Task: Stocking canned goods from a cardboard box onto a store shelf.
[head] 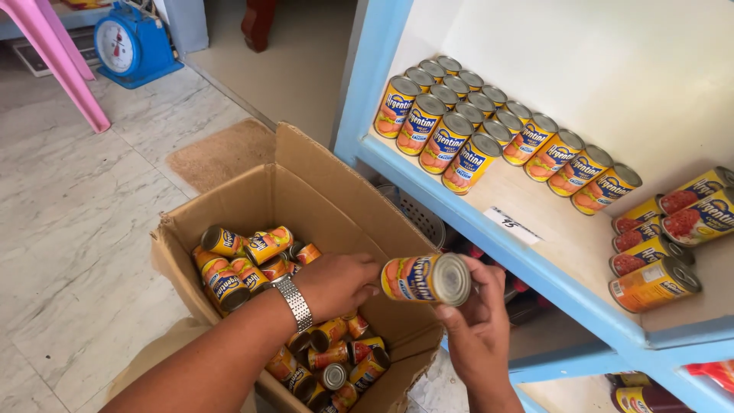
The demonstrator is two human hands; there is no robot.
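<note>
A yellow-labelled tin can (427,279) lies on its side between both my hands, above an open cardboard box (321,191). My left hand (336,284), with a metal watch on the wrist, grips the can's bottom end. My right hand (478,321) holds its lid end from below. Inside the box lie several more of the same cans (245,264), loose and tumbled. To the right, a light blue shelf (489,233) carries rows of upright matching cans (451,115) and a few cans lying on their sides (665,245).
A small white tag (511,225) is stuck on the shelf board near its edge. A blue weighing scale (131,46) and a pink furniture leg (65,65) stand on the marble floor at top left. A brown mat (222,153) lies behind the box.
</note>
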